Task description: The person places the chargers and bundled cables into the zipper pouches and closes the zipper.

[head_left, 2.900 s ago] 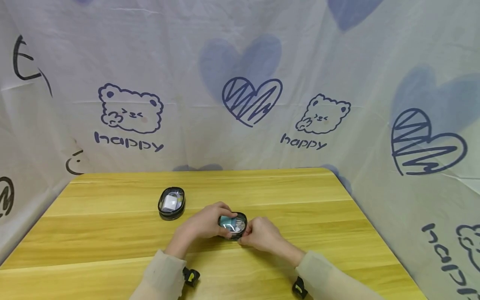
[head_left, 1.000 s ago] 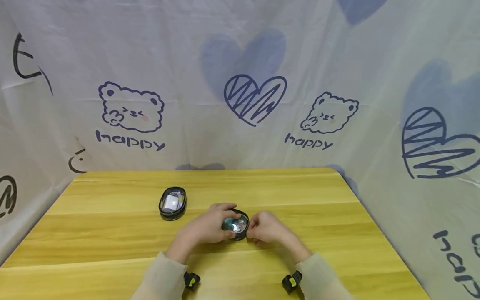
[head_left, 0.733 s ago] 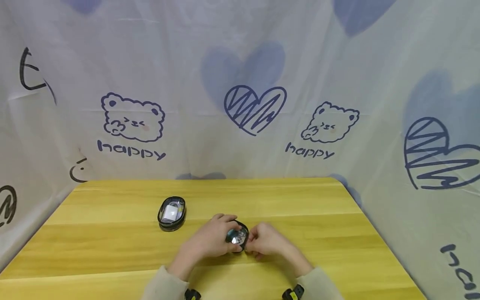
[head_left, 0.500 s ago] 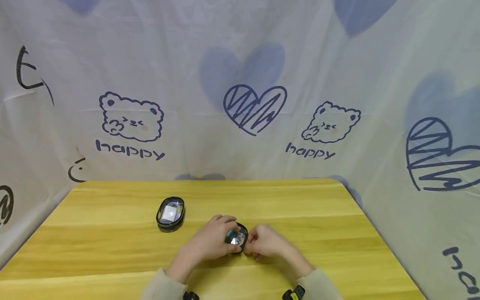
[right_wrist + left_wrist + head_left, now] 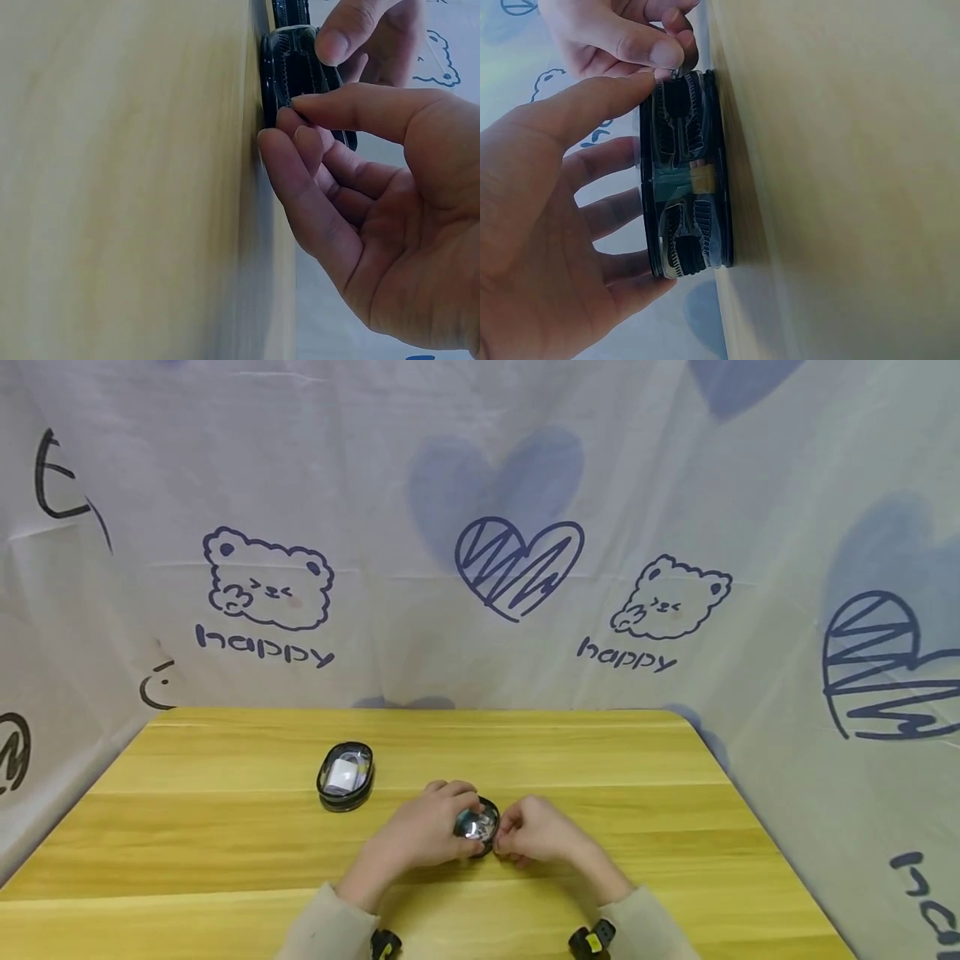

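Note:
A small oval clear case [image 5: 480, 827] with black trim stands on the table, its see-through top showing things inside. My left hand [image 5: 427, 828] grips it from the left, thumb on the near side and fingers over the far side. In the left wrist view, the case's side [image 5: 681, 180] shows a dark ribbed pattern and a teal and tan patch. My right hand [image 5: 542, 831] is at the right end of the case, thumb and forefinger pinching a small metal zipper pull [image 5: 677, 73]. In the right wrist view those fingertips mostly hide the pull.
A second oval clear case [image 5: 345, 777] with black trim lies farther left, a white block and a coiled cable inside it. The wooden table [image 5: 225, 843] ends at a pale printed cloth [image 5: 390, 635] behind and on both sides.
Both hands and the held case have shifted slightly right. My left hand covers more of the case, so the blue content shows less. My right fingers stay at its right end.

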A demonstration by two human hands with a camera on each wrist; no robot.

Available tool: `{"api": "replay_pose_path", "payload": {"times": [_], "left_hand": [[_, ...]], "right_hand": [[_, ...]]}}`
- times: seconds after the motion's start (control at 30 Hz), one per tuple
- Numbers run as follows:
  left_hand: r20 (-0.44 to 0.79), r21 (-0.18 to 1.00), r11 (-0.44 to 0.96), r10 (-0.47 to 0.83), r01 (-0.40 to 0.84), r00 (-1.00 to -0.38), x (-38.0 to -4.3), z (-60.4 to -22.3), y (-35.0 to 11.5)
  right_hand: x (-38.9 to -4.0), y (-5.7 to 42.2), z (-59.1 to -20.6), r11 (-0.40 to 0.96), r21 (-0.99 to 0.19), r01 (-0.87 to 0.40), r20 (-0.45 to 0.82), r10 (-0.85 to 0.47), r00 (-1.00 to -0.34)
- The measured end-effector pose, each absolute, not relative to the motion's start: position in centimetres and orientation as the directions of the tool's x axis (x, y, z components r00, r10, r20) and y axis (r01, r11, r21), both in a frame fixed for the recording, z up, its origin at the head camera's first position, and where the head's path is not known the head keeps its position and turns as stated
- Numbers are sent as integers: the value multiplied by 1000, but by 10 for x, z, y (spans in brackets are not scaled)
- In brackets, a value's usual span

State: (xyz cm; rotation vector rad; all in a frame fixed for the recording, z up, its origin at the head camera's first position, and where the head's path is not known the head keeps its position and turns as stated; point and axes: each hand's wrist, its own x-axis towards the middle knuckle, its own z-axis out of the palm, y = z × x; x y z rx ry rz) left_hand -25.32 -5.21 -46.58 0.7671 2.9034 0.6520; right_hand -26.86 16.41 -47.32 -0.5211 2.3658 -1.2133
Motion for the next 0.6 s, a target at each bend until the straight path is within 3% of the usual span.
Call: {"api": "replay_pose_path", "payload": {"times": [0.6], "left_hand": [[49, 378, 802, 481, 462, -875, -251, -465, -49]], "right_hand": [[-277, 176, -472, 584, -796, -162, -156, -456, -876]]}}
